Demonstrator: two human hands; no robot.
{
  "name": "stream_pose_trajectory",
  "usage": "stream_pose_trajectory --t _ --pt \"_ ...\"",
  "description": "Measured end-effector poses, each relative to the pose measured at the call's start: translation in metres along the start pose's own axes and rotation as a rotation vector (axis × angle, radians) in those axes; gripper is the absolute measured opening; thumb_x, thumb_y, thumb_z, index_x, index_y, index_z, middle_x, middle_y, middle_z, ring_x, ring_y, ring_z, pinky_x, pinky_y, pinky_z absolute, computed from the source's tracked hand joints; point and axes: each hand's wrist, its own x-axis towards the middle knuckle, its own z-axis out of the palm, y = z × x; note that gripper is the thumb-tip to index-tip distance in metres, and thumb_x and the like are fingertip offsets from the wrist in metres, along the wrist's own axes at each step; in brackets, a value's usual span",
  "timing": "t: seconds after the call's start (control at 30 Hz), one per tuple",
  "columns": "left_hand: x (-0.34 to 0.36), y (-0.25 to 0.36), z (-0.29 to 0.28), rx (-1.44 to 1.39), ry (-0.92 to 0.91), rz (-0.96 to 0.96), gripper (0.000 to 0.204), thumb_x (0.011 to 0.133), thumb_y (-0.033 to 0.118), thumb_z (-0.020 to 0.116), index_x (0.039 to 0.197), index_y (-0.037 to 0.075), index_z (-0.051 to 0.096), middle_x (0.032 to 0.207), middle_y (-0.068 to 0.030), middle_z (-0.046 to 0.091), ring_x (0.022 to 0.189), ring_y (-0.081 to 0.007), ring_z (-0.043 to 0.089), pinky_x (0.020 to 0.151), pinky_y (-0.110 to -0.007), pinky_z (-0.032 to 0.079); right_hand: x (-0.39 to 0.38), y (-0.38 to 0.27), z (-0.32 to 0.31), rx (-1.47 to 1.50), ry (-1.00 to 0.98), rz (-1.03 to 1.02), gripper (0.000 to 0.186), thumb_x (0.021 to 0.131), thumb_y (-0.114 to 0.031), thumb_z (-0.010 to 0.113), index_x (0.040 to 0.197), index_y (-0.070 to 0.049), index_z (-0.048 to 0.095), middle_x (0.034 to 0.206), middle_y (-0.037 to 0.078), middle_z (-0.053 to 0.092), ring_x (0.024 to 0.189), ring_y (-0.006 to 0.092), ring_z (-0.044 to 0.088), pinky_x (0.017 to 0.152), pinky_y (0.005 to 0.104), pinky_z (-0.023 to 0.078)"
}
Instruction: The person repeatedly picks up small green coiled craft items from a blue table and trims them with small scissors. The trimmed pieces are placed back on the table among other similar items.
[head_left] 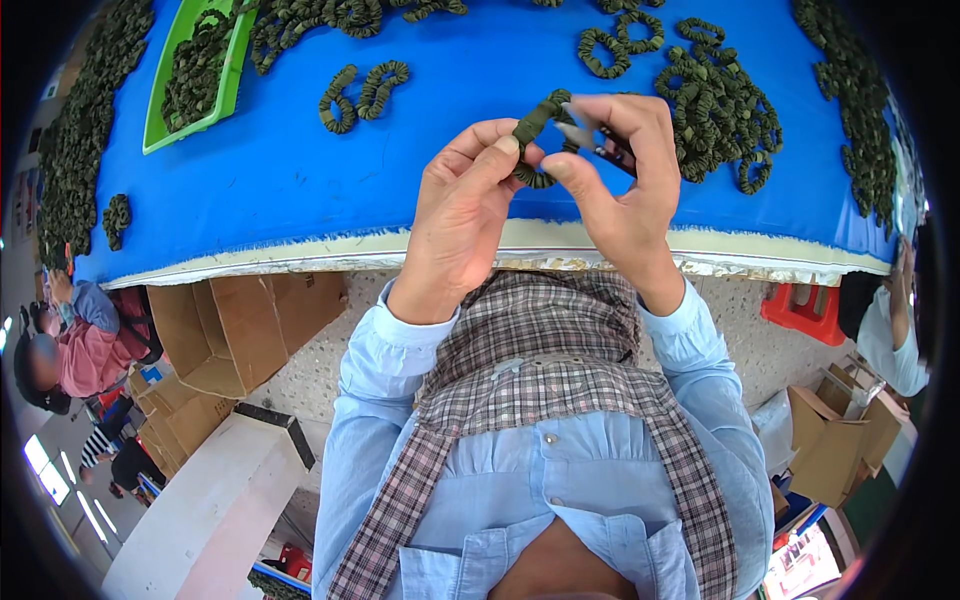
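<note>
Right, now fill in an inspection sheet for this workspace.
Surface: blue cover, a few dark marks, frayed near edge.
Job's things: dark green ruffled ring, in hand; small pointed cutting tool, slightly blurred.
Clutter: ring pile at right; green tray of rings at upper left; more rings along the far edge.
Fingers: left fingers pinch the ring; right fingers hold the cutting tool, its tip close to the ring.
Cables: nothing seen.
Surroundings: cardboard boxes at both sides, red plastic item at right, other people at both sides.
</note>
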Motion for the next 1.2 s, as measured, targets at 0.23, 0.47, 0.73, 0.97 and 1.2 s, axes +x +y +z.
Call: stream_pose_trajectory --t 0.23,0.47,0.73,0.97,1.2 --pt "-0.002 -0.005 0.013 0.223 0.101 0.178 0.013 0.094 0.005 0.067 0.106 0.000 0.067 0.099 -0.0066 0.070 0.090 -0.0113 0.064 0.083 -0.026 0.051 -0.001 0.019 0.014 -0.169 -0.044 -0.310 0.022 0.072 0.009 0.070 0.091 -0.002 0.067 0.080 0.006 0.061 0.071 0.0164 0.062 0.055 0.0300 0.048" --pt "-0.002 -0.001 0.008 0.287 0.119 0.180 0.018 0.095 0.009 0.065 0.111 0.001 0.065 0.100 -0.0064 0.070 0.094 -0.0116 0.063 0.085 -0.027 0.047 -0.007 0.016 0.009 0.514 -0.127 0.279 0.009 0.095 -0.010 0.064 0.092 -0.002 0.061 0.082 0.000 0.055 0.068 0.0056 0.045 0.058 0.0206 0.037" --pt "-0.003 0.001 0.012 0.543 0.097 0.248 0.015 0.092 0.004 0.068 0.107 0.002 0.066 0.099 -0.0070 0.069 0.092 -0.0124 0.062 0.080 -0.028 0.047 0.000 0.017 0.014 0.627 -0.110 0.519 0.034 0.096 -0.026 0.069 0.113 0.002 0.058 0.087 -0.001 0.059 0.070 0.0022 0.048 0.058 0.0191 0.037" --pt "-0.008 -0.007 0.000 1.111 0.198 0.750 0.020 0.078 -0.009 0.074 0.093 0.000 0.065 0.098 -0.0091 0.068 0.086 -0.0133 0.061 0.077 -0.026 0.050 0.007 0.022 0.008 0.726 -0.222 0.688 0.047 0.088 -0.019 0.076 0.123 0.002 0.055 0.089 0.007 0.070 0.058 0.0023 0.043 0.048 0.0195 0.032" --pt "-0.017 -0.011 0.000 0.815 0.218 0.614 0.023 0.080 -0.010 0.073 0.096 0.001 0.060 0.099 -0.0100 0.067 0.090 -0.0120 0.060 0.075 -0.025 0.051 -0.003 0.017 0.006 0.891 -0.199 0.763 0.047 0.088 -0.017 0.075 0.124 0.003 0.053 0.091 0.009 0.071 0.054 0.0022 0.039 0.046 0.0195 0.028"
